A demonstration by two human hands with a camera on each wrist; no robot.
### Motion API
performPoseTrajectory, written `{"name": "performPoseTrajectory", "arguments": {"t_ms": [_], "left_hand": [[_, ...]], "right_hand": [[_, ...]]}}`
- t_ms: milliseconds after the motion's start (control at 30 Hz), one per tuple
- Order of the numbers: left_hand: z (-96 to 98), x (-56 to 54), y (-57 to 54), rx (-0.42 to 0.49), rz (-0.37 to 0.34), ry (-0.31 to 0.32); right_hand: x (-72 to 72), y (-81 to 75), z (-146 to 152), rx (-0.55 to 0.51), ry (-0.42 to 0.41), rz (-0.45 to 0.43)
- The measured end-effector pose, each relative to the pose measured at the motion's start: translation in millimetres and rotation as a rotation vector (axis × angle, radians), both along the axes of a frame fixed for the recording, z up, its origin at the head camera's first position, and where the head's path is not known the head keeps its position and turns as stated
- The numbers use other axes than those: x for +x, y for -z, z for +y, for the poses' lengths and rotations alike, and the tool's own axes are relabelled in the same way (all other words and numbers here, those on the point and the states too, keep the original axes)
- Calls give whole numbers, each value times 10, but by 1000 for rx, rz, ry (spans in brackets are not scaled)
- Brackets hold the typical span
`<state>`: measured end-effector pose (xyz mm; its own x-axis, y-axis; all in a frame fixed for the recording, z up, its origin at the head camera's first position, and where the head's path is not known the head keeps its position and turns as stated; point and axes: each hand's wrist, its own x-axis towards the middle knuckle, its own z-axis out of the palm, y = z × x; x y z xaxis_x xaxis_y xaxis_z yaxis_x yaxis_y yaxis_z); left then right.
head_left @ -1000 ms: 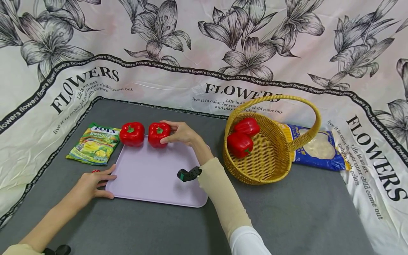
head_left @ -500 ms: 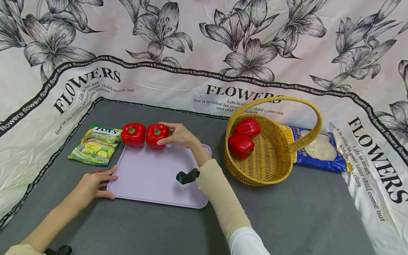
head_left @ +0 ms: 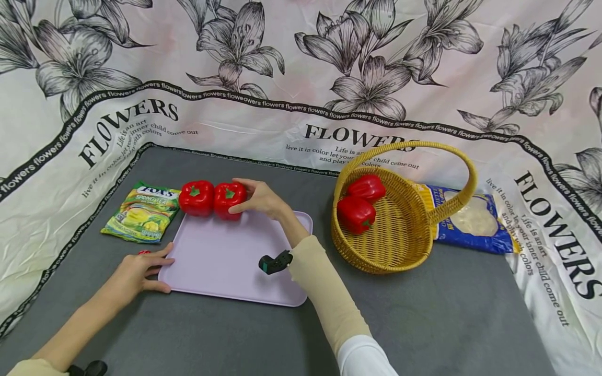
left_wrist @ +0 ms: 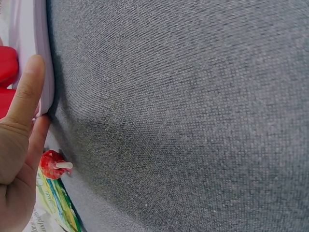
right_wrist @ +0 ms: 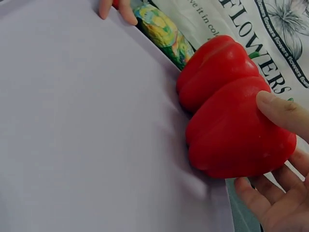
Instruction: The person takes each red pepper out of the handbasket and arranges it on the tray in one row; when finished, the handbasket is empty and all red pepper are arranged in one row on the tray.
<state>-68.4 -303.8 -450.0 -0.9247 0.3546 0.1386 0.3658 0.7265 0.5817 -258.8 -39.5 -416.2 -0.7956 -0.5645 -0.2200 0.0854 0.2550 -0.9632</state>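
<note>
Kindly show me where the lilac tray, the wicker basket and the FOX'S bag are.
Lilac tray [head_left: 230, 256], head view: bare middle surface.
Wicker basket [head_left: 392, 241], head view: bare woven bottom.
FOX'S bag [head_left: 142, 214], head view: printed front.

Glossy red lobed bell pepper [head_left: 224, 204], green stem up, pinched in my right grip [head_left: 264, 199] at the far edge of the pale-purple, round-cornered rectangular tray [head_left: 230, 261]; side against a second glossy red bell pepper [head_left: 195, 202], also stem-up. Tray flat on desk [head_left: 423, 318].

The right hand [head_left: 263, 199] curves into a pinch; the left hand [head_left: 137, 270] spreads, apparently straight-fingered.
</note>
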Motion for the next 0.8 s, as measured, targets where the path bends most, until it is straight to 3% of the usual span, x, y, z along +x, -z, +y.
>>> {"name": "performPoseTrajectory", "arguments": {"t_ms": [300, 533, 800], "left_hand": [[2, -8, -16, 3, -26, 5], [4, -12, 3, -14, 18, 13], [1, -1, 12, -14, 18, 9]], "right_hand": [[28, 17, 21, -38, 15, 12], [153, -257, 103, -69, -51, -6], [74, -62, 109, -188, -75, 19]]}}
